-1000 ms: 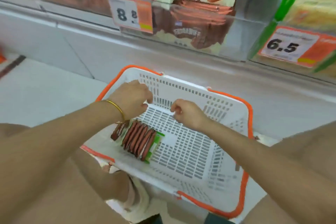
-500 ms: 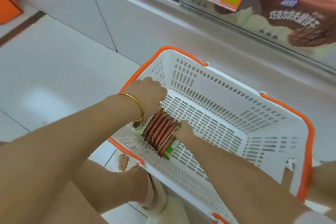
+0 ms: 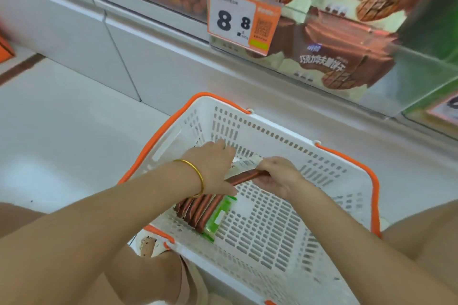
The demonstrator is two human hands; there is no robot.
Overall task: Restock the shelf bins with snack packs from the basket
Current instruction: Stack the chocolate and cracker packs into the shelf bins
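Head: basket on pale floor below shelf bins.

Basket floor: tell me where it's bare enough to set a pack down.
Bare: the grid floor from the stacked packs across to the right wall. Crowded: the left side, filled by the stack, and just beyond it, where the left hand and right hand meet at a held pack.

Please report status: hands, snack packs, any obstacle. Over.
Left hand and right hand both grip snack packs, raised inside basket. Stack stands on basket floor. Shelf bin unobstructed.
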